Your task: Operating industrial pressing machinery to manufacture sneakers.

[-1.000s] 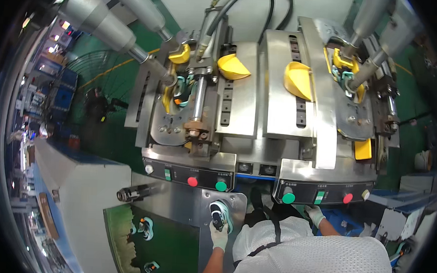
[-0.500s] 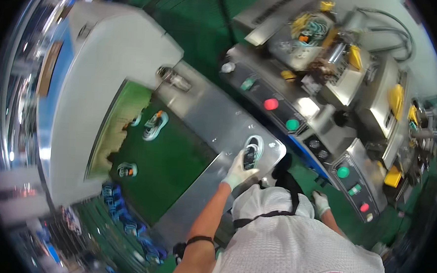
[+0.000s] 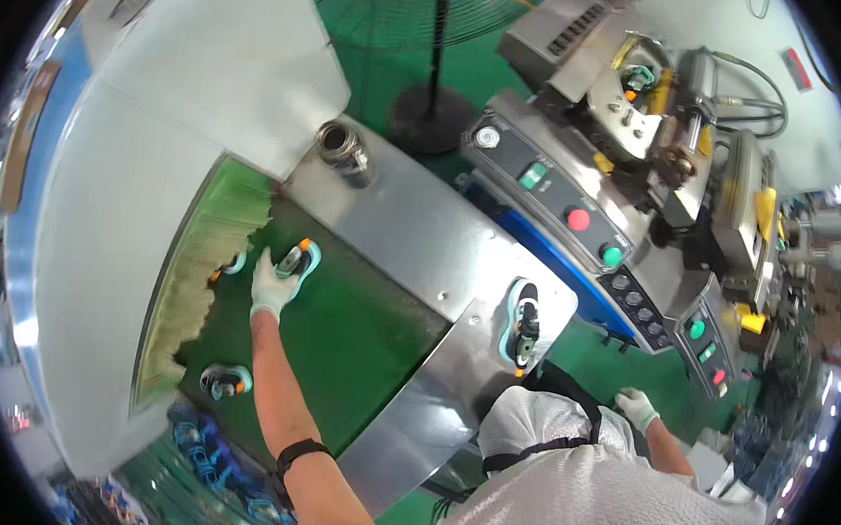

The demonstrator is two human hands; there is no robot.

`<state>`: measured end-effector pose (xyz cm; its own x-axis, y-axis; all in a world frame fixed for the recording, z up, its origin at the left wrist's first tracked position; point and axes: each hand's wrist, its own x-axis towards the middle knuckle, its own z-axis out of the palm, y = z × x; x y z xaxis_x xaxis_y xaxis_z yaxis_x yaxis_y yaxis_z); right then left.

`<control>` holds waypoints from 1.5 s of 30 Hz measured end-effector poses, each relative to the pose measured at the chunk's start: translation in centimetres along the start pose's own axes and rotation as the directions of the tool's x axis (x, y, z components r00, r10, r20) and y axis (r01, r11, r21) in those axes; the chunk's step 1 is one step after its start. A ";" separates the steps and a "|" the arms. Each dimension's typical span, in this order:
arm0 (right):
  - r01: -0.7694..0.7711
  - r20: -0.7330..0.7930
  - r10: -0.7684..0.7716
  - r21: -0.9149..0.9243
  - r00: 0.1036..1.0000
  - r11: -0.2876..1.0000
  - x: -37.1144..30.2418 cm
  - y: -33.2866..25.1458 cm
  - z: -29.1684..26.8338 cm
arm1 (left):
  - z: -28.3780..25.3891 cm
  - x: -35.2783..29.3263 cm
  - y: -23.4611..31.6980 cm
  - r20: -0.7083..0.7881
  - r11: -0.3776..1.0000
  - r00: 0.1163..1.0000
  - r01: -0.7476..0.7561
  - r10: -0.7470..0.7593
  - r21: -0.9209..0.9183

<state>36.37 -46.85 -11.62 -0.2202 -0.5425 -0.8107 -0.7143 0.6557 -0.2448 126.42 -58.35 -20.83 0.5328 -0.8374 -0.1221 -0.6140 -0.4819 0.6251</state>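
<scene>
My left hand [image 3: 273, 287], in a pale glove, reaches over the green belt [image 3: 369, 345] to a sneaker [image 3: 310, 261] with a light blue sole and an orange tab. Its fingers are spread along the shoe's left side, and the thumb lies at its near end. The hand looks open; no firm grip shows. A dark sneaker [image 3: 526, 323] with a pale blue sole rests on the metal ledge [image 3: 413, 224], near its right corner. Low at my right side, my gloved right hand [image 3: 636, 408] hangs with loosely curled fingers and nothing visible in it.
Another sneaker [image 3: 226, 382] sits on the belt's near left, and one more [image 3: 235, 263] is partly under the frayed curtain [image 3: 185, 317]. A metal cup-like container [image 3: 345, 154] lies on the ledge. On the right stands a machine with a button panel [image 3: 557, 198]; behind is a fan [image 3: 432, 120].
My left hand has let go of the sneaker on the ledge and moved left to a sneaker on the belt. The view has shifted and turned.
</scene>
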 end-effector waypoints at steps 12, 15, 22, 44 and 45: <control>0.750 0.346 -0.714 0.044 0.608 0.660 -9.7 -35.7 0.8 | 4.5 -15.2 19.9 0.398 0.962 0.877 -0.268 0.268 -0.058; 0.982 0.239 -0.962 -0.165 0.130 0.091 -8.9 -38.3 2.1 | 5.1 -17.5 32.3 0.627 0.831 0.609 -0.544 0.486 -0.116; 0.884 0.233 -0.873 0.092 0.428 0.458 -8.0 -37.6 -11.2 | 4.2 -15.2 56.4 0.625 0.591 0.269 -0.707 0.733 -0.389; 0.030 -0.136 -0.657 0.985 0.742 -0.169 -3.8 -17.8 -21.7 | 34.7 16.1 79.8 0.277 0.794 0.786 -0.598 0.553 0.110; 0.037 -0.126 -0.619 0.987 0.775 -0.156 -3.6 -18.5 -22.1 | 33.6 14.7 81.4 0.281 0.763 0.758 -0.636 0.588 0.119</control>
<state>35.76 -68.63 7.60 0.1875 -0.8926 -0.4099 0.7589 0.3966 -0.5165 64.71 -118.54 2.37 -0.1206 -0.9910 0.0589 -0.8766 0.1342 0.4622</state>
